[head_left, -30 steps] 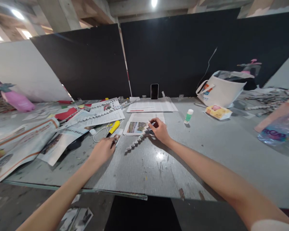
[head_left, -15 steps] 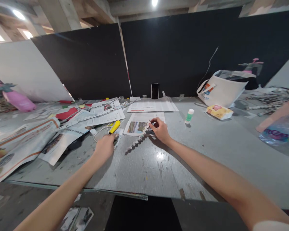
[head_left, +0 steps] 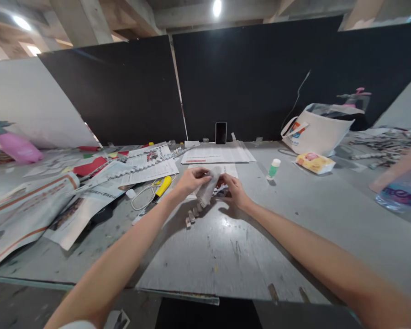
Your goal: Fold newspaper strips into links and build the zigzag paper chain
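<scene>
Both hands are raised together over the middle of the table. My left hand pinches a greyish paper strip, which is blurred and hangs down at a slant. Close by on the right, my right hand has its fingers closed on the upper end of a zigzag chain of folded paper. The chain runs down to the left behind the strip, so part of it is hidden. Beneath the hands lie printed sheets. Left of them, a yellow-handled utility knife rests on the table.
A glue stick stands to the right, near a yellow tissue pack and a white bag. At the back a phone leans upright. Newspapers and longer paper chains cover the left. A plastic bottle lies at far right.
My left hand has moved from beside the knife to the right and up, and now holds a paper strip against the chain. My right hand stays near the same place, slightly lower.
</scene>
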`<state>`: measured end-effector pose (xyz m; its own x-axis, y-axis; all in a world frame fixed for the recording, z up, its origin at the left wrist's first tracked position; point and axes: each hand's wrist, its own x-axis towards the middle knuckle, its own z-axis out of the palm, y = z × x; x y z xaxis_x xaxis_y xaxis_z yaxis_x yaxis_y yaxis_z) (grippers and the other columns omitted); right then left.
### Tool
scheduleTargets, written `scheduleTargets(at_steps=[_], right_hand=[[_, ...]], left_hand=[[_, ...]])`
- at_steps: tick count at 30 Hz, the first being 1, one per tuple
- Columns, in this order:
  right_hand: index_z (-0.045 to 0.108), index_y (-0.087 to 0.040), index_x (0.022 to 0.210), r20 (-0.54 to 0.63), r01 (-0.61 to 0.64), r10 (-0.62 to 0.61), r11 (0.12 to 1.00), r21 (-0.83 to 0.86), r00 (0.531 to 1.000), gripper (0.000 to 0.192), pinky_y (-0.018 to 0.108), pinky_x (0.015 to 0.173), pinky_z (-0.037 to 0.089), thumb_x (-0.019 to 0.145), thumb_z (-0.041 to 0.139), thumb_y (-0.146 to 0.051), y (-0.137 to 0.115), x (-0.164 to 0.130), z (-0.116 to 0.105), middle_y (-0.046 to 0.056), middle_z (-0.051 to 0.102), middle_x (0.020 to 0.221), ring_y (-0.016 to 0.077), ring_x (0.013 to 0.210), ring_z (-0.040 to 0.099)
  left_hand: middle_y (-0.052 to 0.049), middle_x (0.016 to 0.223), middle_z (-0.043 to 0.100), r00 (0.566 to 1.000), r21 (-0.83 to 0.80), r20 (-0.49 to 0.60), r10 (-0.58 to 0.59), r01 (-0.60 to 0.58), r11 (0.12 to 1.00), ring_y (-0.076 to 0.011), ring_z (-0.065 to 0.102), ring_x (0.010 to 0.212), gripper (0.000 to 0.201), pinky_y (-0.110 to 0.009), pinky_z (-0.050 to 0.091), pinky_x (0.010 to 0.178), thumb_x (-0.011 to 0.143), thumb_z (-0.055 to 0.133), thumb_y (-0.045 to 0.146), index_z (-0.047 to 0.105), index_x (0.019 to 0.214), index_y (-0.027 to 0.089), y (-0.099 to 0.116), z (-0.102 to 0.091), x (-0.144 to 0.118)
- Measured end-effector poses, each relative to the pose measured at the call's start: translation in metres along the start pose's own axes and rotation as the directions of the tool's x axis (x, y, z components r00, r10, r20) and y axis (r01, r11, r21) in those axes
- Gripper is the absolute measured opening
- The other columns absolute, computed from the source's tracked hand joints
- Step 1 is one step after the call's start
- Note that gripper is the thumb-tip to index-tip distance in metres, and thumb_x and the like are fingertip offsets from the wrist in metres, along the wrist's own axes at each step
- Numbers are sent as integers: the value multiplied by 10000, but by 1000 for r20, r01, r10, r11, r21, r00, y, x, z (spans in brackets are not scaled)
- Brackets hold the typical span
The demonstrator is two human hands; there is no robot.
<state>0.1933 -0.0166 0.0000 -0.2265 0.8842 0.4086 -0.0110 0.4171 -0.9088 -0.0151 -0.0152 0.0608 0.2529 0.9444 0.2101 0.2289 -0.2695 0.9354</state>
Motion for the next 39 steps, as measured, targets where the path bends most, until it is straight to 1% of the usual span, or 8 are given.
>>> scheduleTargets(at_steps=[3, 6, 9, 13, 20, 26, 34, 39], right_hand=[[667, -268, 866, -138, -103, 98, 994, -31, 986, 377, 331, 666, 521, 875, 697, -643, 4, 2, -1, 7, 627, 784, 199, 732, 597], [678, -254, 967, -184, -193, 186, 981, -23, 965, 439, 281, 531, 463, 786, 781, -640, 9, 4, -2, 12, 636, 868, 163, 661, 550], [677, -230, 891, -130, -193, 186, 980, -40, 974, 454, 270, 485, 417, 794, 771, -663, 11, 4, -4, 22, 634, 868, 155, 638, 523], [619, -222, 770, -234, -145, 132, 989, -41, 963, 500, 279, 526, 411, 824, 749, -702, 14, 3, -5, -4, 562, 672, 164, 622, 500], [635, -229, 944, -377, -185, 220, 975, 127, 900, 492, 300, 554, 465, 816, 747, -691, 31, 5, -6, 22, 685, 740, 196, 623, 598], [640, -230, 975, -390, -161, 234, 964, 212, 891, 362, 307, 572, 487, 830, 748, -544, 29, 5, -4, 15, 680, 775, 186, 628, 603], [611, -253, 887, -379, -151, 202, 975, 162, 903, 161, 289, 505, 435, 847, 612, -409, 29, 5, -3, -14, 615, 741, 167, 555, 540], [612, -255, 806, -362, -127, 117, 992, -6, 925, 162, 305, 580, 459, 874, 529, -376, 28, 5, -5, 10, 613, 696, 214, 668, 575]], left_hand=[[-72, 933, 769, 991, -223, 24, -128, 130, 966, -197, 681, 864, 410, -319, 528, 837, 647, 929, 402, 783, 933, 149, -36, 15, 21], [-52, 890, 755, 977, -434, 90, -194, 214, 875, -174, 669, 811, 445, -280, 523, 766, 600, 972, 411, 780, 898, 144, -59, 21, 22], [-49, 896, 757, 967, -548, 127, -219, 253, 798, -162, 667, 777, 468, -272, 531, 748, 601, 988, 393, 785, 943, 145, -62, 23, 16], [-77, 941, 759, 968, -630, 120, -221, 246, 737, -181, 691, 790, 512, -278, 542, 732, 692, 937, 465, 764, 1045, 136, -58, 22, 14], [-86, 1013, 769, 966, -631, 74, -248, 237, 739, -224, 734, 869, 641, -329, 578, 778, 683, 950, 371, 638, 1205, 169, -66, 24, 17], [-99, 1037, 782, 976, -606, 66, -205, 203, 769, -219, 731, 872, 652, -329, 575, 806, 647, 967, 358, 652, 1179, 152, -69, 29, 15], [7, 769, 605, 973, -642, -43, -225, 146, 753, -103, 553, 641, 167, -216, 450, 584, 714, 751, 254, 632, 809, 184, -62, 20, 15], [-45, 823, 694, 971, -568, 42, -236, 217, 794, -182, 634, 697, 413, -276, 493, 623, 819, 723, 521, 691, 1072, 197, -65, 24, 17]])
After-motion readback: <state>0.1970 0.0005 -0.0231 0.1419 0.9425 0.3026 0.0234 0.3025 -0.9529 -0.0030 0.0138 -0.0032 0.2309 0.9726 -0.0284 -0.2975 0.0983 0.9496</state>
